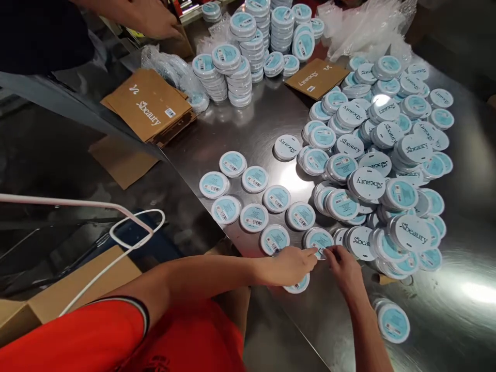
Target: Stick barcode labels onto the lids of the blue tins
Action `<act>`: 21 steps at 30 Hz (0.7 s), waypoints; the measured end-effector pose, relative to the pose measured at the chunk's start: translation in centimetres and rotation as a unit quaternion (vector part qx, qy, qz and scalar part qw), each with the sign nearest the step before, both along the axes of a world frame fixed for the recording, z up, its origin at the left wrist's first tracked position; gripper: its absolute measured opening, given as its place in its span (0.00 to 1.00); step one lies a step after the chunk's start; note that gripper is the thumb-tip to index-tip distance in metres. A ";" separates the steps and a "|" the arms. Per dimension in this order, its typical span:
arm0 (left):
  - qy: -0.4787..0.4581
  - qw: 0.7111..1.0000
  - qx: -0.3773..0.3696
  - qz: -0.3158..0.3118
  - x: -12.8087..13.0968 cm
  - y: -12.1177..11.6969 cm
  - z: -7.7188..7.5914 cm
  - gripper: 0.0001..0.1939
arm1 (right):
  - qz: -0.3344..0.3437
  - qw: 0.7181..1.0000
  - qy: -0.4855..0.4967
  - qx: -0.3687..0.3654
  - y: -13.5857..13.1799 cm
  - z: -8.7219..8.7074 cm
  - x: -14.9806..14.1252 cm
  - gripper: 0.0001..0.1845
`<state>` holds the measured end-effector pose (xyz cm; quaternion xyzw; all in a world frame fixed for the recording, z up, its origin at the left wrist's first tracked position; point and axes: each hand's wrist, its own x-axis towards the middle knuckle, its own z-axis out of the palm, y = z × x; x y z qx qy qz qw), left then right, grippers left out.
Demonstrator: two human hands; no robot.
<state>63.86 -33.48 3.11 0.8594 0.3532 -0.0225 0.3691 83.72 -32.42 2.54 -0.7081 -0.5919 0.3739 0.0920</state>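
I'm looking down on a stainless-steel worktop (256,134) carrying a loose heap of round white plastic compacts (372,170). Left of that heap, a single layer of compacts (253,217) lies flat with labels up, tall stacks (240,77) rise behind it, and flattened kraft cartons (149,106) printed "Sbeauty" lie furthest out, near a co-worker's hand (153,18). At the heap's near edge, my left hand (289,266) and right hand (344,271) meet at one compact (318,240) with a glossy pale-blue label. My right fingers (331,253) are closed on its rim; my left fingertips (312,251) touch it, but I cannot tell whether they grip.
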 end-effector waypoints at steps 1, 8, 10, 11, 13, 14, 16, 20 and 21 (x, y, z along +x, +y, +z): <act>0.013 1.000 0.005 -0.013 0.1 0.1 -0.1 0.19 | 0.010 1.000 0.000 -0.003 0.1 -0.2 0.0 0.25; 0.042 0.999 -0.001 -0.022 0.9 -0.2 -0.8 0.24 | 0.041 0.999 -0.012 -0.026 0.3 -1.1 0.6 0.24; 0.037 0.999 0.001 -0.012 1.0 -0.4 -0.9 0.24 | 0.049 0.998 -0.017 -0.026 0.4 -1.1 0.7 0.23; 0.032 0.999 0.002 -0.007 1.0 -0.4 -0.9 0.25 | 0.051 0.998 -0.021 -0.025 0.4 -1.1 0.6 0.23; 0.031 1.000 -0.004 -0.005 1.0 -0.4 -0.7 0.26 | 0.049 0.998 -0.028 -0.023 0.5 -1.1 0.5 0.23; 0.033 0.999 -0.006 -0.005 1.1 -0.3 -0.6 0.26 | 0.046 0.998 -0.031 -0.022 0.5 -1.1 0.4 0.23; 0.042 0.999 -0.008 -0.008 1.1 -0.2 -0.2 0.28 | 0.043 0.998 -0.035 -0.020 0.5 -1.1 0.3 0.23; 0.060 0.998 0.002 -0.014 1.2 -0.4 0.0 0.30 | 0.049 0.997 -0.054 -0.006 0.2 -1.4 0.1 0.21; 0.060 0.998 0.011 -0.015 1.3 -0.5 -0.1 0.32 | 0.053 0.997 -0.062 0.002 0.0 -1.6 0.1 0.21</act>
